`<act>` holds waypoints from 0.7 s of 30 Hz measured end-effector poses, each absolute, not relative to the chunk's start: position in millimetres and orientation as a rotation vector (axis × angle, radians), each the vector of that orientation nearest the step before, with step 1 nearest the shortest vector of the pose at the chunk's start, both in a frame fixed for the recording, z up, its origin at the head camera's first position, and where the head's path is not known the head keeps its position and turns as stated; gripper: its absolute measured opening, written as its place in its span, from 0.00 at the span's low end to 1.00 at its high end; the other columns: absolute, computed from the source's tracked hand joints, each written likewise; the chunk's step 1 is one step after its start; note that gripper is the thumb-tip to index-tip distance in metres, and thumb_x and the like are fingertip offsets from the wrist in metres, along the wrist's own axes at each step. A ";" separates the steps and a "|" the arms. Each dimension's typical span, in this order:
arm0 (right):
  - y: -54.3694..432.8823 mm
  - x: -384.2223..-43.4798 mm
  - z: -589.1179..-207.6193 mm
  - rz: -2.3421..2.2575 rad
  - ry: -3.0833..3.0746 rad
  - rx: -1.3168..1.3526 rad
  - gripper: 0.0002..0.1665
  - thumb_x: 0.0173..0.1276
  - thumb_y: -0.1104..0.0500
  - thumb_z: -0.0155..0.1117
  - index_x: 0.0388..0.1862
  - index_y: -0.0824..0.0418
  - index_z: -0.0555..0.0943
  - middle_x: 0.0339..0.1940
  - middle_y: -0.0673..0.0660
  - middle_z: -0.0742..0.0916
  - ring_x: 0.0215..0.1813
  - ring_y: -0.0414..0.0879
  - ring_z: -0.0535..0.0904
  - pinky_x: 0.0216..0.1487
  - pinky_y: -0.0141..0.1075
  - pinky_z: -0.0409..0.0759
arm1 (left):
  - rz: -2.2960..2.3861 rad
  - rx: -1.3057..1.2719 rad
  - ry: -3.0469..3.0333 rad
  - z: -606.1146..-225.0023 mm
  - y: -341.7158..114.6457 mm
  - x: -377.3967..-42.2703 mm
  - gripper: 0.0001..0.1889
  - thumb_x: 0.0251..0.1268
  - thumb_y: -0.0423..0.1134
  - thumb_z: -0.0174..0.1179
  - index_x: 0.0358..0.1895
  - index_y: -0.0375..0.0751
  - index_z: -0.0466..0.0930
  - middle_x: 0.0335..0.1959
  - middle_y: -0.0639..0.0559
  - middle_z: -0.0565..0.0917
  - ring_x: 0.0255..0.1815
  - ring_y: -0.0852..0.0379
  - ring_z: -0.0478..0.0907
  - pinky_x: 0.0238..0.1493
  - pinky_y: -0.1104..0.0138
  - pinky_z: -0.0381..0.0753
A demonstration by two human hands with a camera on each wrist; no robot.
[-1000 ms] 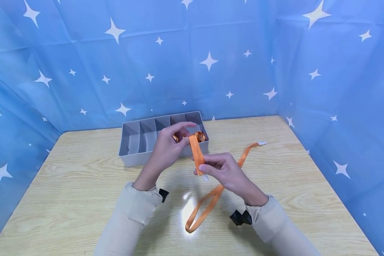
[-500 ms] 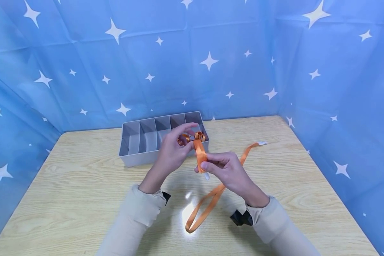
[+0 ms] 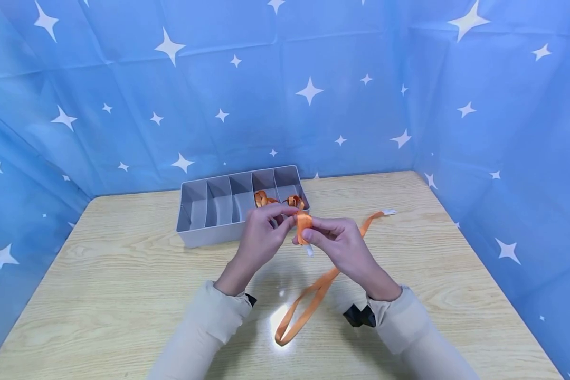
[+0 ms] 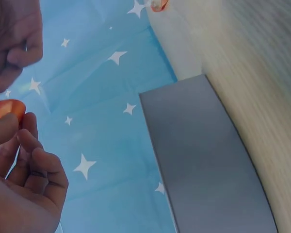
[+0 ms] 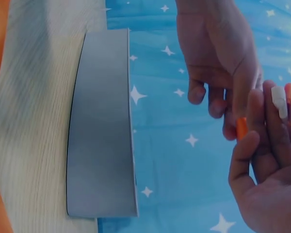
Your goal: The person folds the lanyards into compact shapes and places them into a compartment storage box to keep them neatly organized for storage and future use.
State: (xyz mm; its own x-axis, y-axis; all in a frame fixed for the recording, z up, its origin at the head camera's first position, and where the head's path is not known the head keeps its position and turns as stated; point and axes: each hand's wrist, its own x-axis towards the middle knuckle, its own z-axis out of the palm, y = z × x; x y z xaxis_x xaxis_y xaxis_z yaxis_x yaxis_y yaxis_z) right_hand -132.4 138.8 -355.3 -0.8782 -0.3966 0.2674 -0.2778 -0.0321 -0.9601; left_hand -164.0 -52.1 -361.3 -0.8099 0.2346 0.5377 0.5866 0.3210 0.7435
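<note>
Between the two hands is an orange ribbon lanyard (image 3: 304, 221), folded into a short, flat bundle. My right hand (image 3: 340, 244) pinches its lower part between thumb and fingers. A white plastic end (image 3: 309, 250) sticks out below, and shows beside the fingers in the right wrist view. At the upper edge of the bundle, my left hand (image 3: 262, 232) pinches the ribbon with thumb and forefinger. The left wrist view shows an orange fold (image 4: 9, 108) at the left thumb. Both hands are raised above the table, just in front of the grey box.
Behind the hands stands a grey divided box (image 3: 204, 236); coiled orange ribbons (image 3: 261, 199) lie in its two right compartments. Another orange lanyard (image 3: 331, 275) lies looped on the wooden table (image 3: 114, 295), with its white end (image 3: 388, 212) at the right. A blue starry cloth (image 3: 247, 84) hangs behind.
The held lanyard has been folded shorter. My left hand has moved right and down toward the right hand, uncovering the coiled ribbon in the box. The lanyard on the table has not moved.
</note>
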 end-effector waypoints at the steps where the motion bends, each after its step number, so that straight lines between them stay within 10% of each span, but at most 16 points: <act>1: 139.0 -133.9 -354.8 -2.062 2.136 -0.740 0.20 0.74 0.61 0.61 0.61 0.66 0.80 0.40 0.62 0.90 0.51 0.53 0.86 0.49 0.39 0.83 | -1.481 -0.726 -2.268 -362.3 -51.5 -162.8 0.07 0.62 0.26 0.66 0.42 0.34 0.89 0.29 0.50 0.84 0.22 0.60 0.72 0.23 0.69 0.75; 9: 141.2 -143.7 -354.4 -2.014 2.266 -0.668 0.19 0.74 0.60 0.62 0.60 0.64 0.81 0.50 0.61 0.88 0.50 0.46 0.86 0.48 0.37 0.83 | -1.453 -0.709 -2.287 -372.5 -45.0 -156.6 0.08 0.66 0.29 0.65 0.45 0.31 0.87 0.32 0.47 0.85 0.25 0.58 0.74 0.26 0.70 0.76; 15: 142.6 -145.6 -353.7 -1.966 2.322 -0.647 0.18 0.74 0.59 0.61 0.59 0.64 0.82 0.47 0.61 0.89 0.26 0.36 0.73 0.28 0.28 0.67 | -1.491 -0.774 -2.252 -374.2 -44.0 -156.7 0.08 0.68 0.30 0.62 0.46 0.30 0.87 0.32 0.47 0.83 0.24 0.59 0.70 0.23 0.71 0.70; 21: 141.1 -146.8 -354.3 -1.976 2.334 -0.691 0.18 0.75 0.59 0.60 0.59 0.65 0.82 0.47 0.60 0.89 0.30 0.39 0.79 0.28 0.29 0.68 | -1.529 -0.835 -2.238 -373.5 -45.3 -157.3 0.07 0.69 0.28 0.60 0.43 0.31 0.87 0.31 0.48 0.80 0.24 0.58 0.68 0.23 0.70 0.68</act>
State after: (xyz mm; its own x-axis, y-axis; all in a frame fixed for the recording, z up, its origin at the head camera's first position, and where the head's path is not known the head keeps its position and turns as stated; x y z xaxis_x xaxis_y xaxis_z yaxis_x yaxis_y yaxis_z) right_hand -146.8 141.1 -354.3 -0.9027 -0.3324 0.2731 -0.3242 0.1084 -0.9398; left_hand -157.3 -45.3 -373.5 -0.7845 0.2914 0.5475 0.6159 0.2626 0.7428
